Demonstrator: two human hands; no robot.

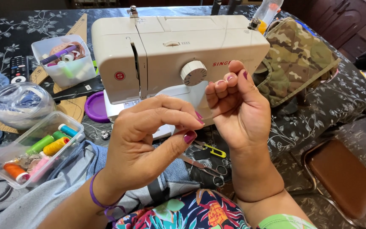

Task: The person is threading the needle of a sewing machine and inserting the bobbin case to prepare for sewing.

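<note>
— What are the hands doing, there in the middle of the head view?

— Both are raised in front of the sewing machine (178, 55). The left hand (145, 140), centre-low in the frame, has thumb and forefinger pressed together at the tips, as if nipped on a thread end, though the thread itself is too fine for me to see. The right hand (238, 106), just right of centre, has its fingers curled in with the fingertips bunched; whether it pinches anything I cannot tell.

— And around them?

— Under the hands, lower centre, a pair of scissors (206, 167) and a yellow-handled snipper (210, 148) lie on the dark flowered tablecloth (5, 32). At the lower left is a clear box of thread spools (34, 148), orange, yellow, green. At the upper left sits a second tub of spools (64, 59), with a purple lid (96, 107) by the machine's base. A camouflage fabric piece (297, 59) lies at the upper right.

— Any tip for fine work like this?

— I'd say keep the two hands close, wrists steady, and hold the pinch right at the very tip so little is left to wobble.
</note>
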